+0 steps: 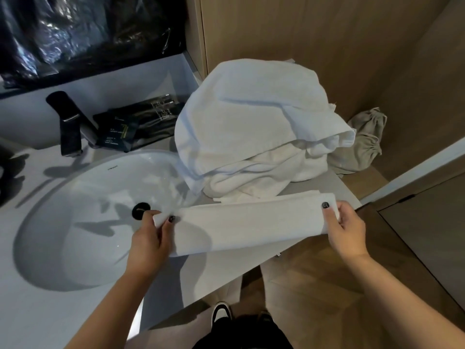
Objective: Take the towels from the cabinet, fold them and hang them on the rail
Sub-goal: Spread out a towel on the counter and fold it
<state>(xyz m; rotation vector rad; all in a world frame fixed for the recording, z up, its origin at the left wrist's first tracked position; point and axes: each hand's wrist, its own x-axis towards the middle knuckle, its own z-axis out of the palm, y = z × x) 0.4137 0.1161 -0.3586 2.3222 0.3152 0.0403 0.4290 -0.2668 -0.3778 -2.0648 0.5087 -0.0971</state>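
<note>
Folding is the step in hand: I have one white towel [249, 222] stretched into a long narrow band in front of me, above the front edge of the counter [83, 311]. My left hand [151, 243] pinches its end at about 9 o'clock, thumb on top and fingers curled under, just over the near rim of the sink [50, 260]; my right hand [344, 230] pinches the other end at 3 o'clock the same way, so each grip is closed on cloth and nothing else. A lower layer of the towel hangs below the band toward me. At 12 o'clock, well up the counter against the wooden cabinet wall [302, 34], the pile of towels [251, 129] waits unfolded, with a grey drawstring bag [364, 142] just beside it at 2 o'clock. The faucet [68, 122] and some dark packets [133, 124] stand at 10 o'clock. I judge the task is early. Next I should bring the two ends together to halve the band, keeping the edges lined up, then carry it to the rail, which I cannot see from here.
</note>
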